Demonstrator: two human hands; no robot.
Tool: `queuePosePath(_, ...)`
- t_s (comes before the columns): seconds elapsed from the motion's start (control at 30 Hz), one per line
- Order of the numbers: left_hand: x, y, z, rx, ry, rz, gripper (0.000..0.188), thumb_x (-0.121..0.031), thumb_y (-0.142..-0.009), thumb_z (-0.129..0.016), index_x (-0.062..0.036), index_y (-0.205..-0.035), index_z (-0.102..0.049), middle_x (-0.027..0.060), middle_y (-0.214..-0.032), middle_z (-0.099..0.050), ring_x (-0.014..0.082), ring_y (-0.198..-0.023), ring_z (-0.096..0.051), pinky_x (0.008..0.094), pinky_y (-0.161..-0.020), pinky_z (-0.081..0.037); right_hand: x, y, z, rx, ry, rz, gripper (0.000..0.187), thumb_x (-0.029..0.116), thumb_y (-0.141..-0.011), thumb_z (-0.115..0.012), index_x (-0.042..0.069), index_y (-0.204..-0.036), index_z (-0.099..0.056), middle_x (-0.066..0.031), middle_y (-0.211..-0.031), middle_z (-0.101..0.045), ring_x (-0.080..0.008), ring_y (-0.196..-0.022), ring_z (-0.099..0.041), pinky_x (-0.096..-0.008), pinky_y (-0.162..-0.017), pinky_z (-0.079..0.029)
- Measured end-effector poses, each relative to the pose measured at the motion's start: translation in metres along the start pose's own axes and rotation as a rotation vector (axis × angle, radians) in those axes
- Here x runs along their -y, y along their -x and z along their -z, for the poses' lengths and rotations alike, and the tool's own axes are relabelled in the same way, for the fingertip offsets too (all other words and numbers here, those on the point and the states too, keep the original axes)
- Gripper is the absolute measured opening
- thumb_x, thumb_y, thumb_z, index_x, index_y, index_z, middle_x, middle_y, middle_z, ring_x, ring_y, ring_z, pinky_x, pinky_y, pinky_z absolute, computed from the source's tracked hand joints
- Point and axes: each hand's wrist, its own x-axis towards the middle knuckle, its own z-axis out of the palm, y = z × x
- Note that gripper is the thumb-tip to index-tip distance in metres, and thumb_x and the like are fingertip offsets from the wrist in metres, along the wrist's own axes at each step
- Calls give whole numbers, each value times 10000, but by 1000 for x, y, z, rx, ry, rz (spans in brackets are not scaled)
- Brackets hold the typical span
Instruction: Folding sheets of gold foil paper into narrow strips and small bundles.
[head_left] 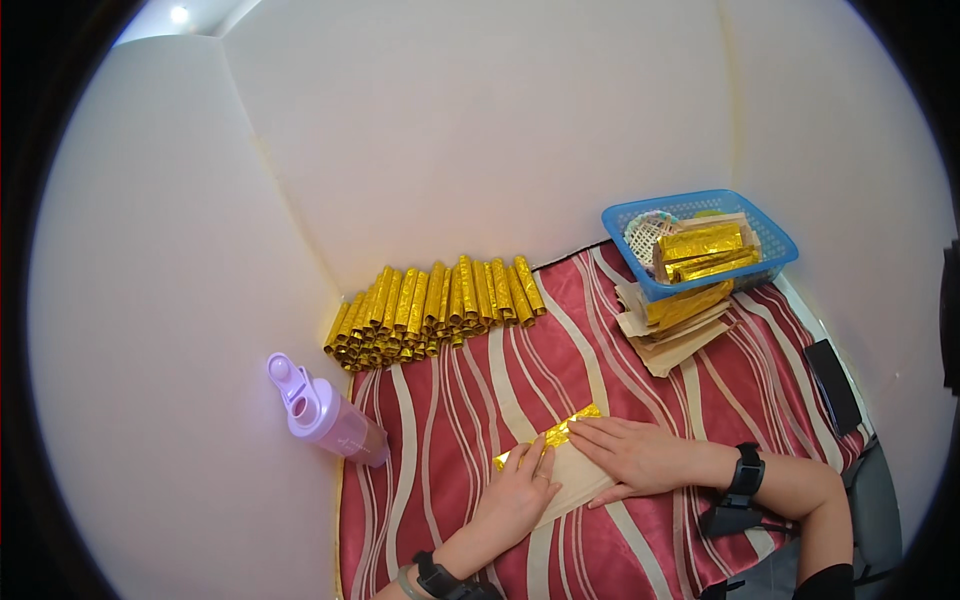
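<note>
A sheet of tan paper with a gold foil strip along its far edge lies on the striped cloth in front of me; the foil edge looks partly rolled. My left hand presses its fingertips onto the left part of the foil, fingers stretched forward and slightly bent. Flat across the right part of the sheet lies my right hand, its fingers reaching the foil and its thumb apart on the near side. Neither hand is wrapped around anything. Both hands cover much of the tan paper.
Several gold foil tubes are piled at the far left, against the wall. A purple bottle stands left. A blue basket with gold-and-tan papers stands far right, with a paper stack before it. A black phone-like slab lies right.
</note>
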Motion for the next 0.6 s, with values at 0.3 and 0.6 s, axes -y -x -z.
queuePosePath(0.3,8,-1,21,128,435,-25,455,-320,-745,-801,-34,-990,-545,164,-1142,-441,347,-1153,-445,411,-989,-385,-9,3,15,56,-263,-9,713,536,-831,-645,-44,-1203,-462,-322,-1409,-372,-425,-1350,-342,-443,-1117,-310)
queuePosePath(0.6,11,-1,21,71,498,-104,406,-268,-684,-826,-49,-877,-544,117,-1045,-457,319,-1041,-483,407,-893,-423,-14,3,4,15,-249,65,547,428,-850,-663,-9,-1112,-463,-346,-1381,-382,-460,-1338,-339,-469,-1110,-315)
